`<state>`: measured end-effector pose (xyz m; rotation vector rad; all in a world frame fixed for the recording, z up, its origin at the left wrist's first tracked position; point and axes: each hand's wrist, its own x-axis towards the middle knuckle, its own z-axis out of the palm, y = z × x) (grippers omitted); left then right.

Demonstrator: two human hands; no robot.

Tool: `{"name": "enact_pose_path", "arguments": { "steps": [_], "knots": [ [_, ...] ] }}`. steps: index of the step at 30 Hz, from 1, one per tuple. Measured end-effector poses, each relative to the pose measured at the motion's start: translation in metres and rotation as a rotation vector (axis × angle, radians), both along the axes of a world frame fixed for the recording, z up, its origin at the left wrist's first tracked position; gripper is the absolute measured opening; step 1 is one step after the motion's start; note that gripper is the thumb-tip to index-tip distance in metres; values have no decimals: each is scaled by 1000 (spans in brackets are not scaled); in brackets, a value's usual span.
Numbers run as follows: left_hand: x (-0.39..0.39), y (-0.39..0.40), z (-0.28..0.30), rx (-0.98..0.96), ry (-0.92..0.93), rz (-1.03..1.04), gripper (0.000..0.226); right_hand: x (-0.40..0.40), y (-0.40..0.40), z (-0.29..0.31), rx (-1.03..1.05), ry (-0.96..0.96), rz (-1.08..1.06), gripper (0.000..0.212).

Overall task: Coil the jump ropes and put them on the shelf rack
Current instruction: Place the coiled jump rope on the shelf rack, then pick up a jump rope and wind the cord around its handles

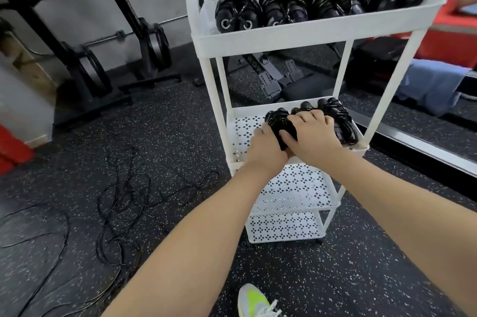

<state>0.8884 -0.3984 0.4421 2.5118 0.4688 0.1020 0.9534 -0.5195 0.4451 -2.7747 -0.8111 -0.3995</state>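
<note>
A white shelf rack (320, 30) stands on the gym floor. Its top tray holds several coiled black jump ropes (281, 5). On the second tray (245, 128), both hands hold one coiled black jump rope (277, 118). My left hand (263, 147) grips the coil from the left side and my right hand (313, 132) lies curled over its top and right side. Another coiled rope (340, 120) lies just right of it on the same tray. Loose, uncoiled black ropes (124, 198) lie tangled on the floor to the left.
Two lower perforated trays (296, 192) sit below my hands. Black weight racks with plates (152, 45) stand at the back left. A mirror wall (426, 120) runs along the right, and red pads sit at the far right and left. My yellow-green shoe (254, 301) is near the bottom edge.
</note>
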Motion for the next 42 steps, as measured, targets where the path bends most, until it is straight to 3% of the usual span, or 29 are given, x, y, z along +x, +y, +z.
{"name": "enact_pose_path", "arguments": {
  "steps": [3, 7, 10, 15, 24, 29, 42],
  "knots": [
    [-32, 4, 11, 203, -145, -116, 74, -26, 1, 15, 179, -108, 155, 38],
    [-102, 15, 31, 318, -200, -206, 59, -88, 15, 31, 70, -53, 270, 17],
    [-169, 35, 23, 348, -119, -116, 53, -140, 38, 30, -55, -41, 438, 21],
    [-284, 89, -36, 231, 51, 95, 37, -228, 111, 1, -301, 76, 651, 32],
    [-416, 205, -159, 119, 401, 376, 26, -317, 225, -116, -525, 415, 690, 32],
    [-398, 256, -219, 138, 466, 355, 26, -304, 262, -193, -599, 527, 551, 31],
    [-229, 331, -380, 10, 495, 351, 46, -197, 336, -348, -590, 742, 265, 26]
  ]
}}
